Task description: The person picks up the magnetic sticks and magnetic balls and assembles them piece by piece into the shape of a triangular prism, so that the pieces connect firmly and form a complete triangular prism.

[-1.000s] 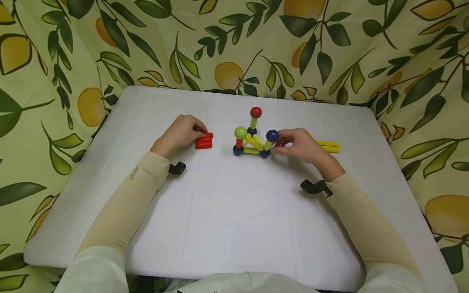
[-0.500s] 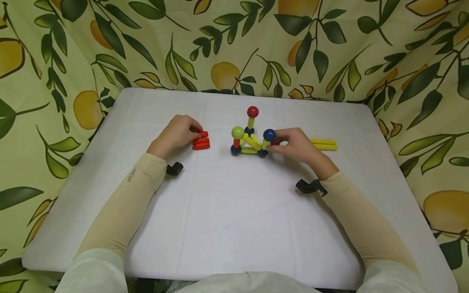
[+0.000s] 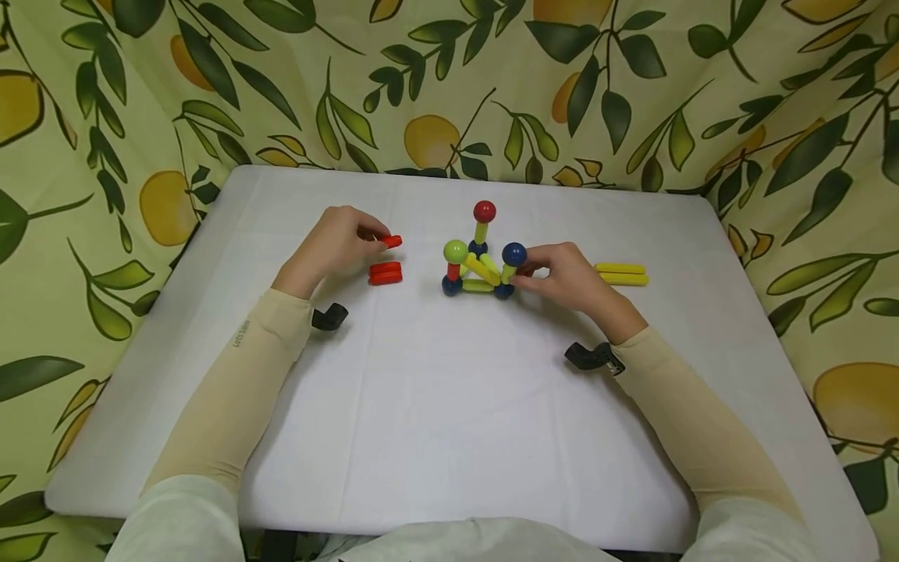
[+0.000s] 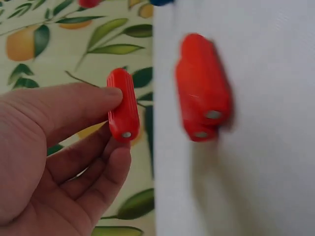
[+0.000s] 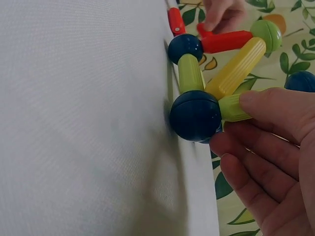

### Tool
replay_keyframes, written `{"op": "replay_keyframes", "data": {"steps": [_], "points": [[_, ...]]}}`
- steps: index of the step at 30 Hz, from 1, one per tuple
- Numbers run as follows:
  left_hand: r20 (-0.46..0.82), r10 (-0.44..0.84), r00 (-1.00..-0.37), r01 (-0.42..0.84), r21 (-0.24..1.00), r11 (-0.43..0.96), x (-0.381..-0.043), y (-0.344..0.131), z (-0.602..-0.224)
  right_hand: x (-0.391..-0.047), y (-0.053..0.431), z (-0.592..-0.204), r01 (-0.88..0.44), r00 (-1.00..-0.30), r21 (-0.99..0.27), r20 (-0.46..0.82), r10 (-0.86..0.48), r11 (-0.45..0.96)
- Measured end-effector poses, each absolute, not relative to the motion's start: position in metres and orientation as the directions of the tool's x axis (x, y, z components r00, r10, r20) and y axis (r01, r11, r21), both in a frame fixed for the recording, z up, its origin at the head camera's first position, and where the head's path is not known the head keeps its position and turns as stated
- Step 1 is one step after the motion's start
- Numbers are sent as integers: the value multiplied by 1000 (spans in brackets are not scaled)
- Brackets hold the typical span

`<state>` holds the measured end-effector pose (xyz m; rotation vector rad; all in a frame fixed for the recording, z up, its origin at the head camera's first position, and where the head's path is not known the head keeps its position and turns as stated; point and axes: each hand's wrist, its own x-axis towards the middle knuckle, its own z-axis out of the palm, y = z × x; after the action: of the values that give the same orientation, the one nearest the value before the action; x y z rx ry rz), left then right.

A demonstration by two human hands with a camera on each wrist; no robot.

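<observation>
My left hand (image 3: pixel 339 243) pinches a short red magnetic stick (image 4: pixel 123 105) between thumb and fingers, lifted off the table; a silvery magnet shows at its end. Two more red sticks (image 3: pixel 385 273) lie side by side just below it. My right hand (image 3: pixel 565 273) holds the upright green stick (image 5: pixel 233 107) at the right corner of a ball-and-stick structure. That stick joins a dark blue ball (image 5: pixel 196 116) at the bottom to another blue ball (image 3: pixel 514 254) on top. A green ball (image 3: pixel 455 251) and a red ball (image 3: pixel 485 211) top the other two uprights.
Two long yellow sticks (image 3: pixel 621 274) lie together right of the structure, partly behind my right hand. The white table (image 3: pixel 449 406) ends at a leaf-and-fruit patterned cloth (image 3: pixel 435 94). Black wrist mounts (image 3: pixel 330 316) stick out from both sleeves.
My left hand has picked one red stick up from beside the other two and raised it up and away from them. The right hand keeps its hold on the structure.
</observation>
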<state>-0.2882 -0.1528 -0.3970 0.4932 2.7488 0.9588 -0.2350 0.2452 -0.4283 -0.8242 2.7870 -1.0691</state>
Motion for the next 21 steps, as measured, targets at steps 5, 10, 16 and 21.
{"op": "replay_keyframes", "data": {"steps": [5,10,16,21], "points": [[26,411,-911,324,662,676,-276,-149,-361,-237,244,-427,-464,-857,-624,136,-497,629],[116,530,-840,475,630,615,-268,-129,-325,-238,245,-427,-467,-855,-628,143,-498,622],[130,644,-754,584,583,565,-266,-89,-300,-235,247,-429,-471,-854,-639,157,-497,608],[122,708,-696,635,565,527,-270,-60,-296,-235,246,-430,-474,-851,-647,162,-499,597]]}}
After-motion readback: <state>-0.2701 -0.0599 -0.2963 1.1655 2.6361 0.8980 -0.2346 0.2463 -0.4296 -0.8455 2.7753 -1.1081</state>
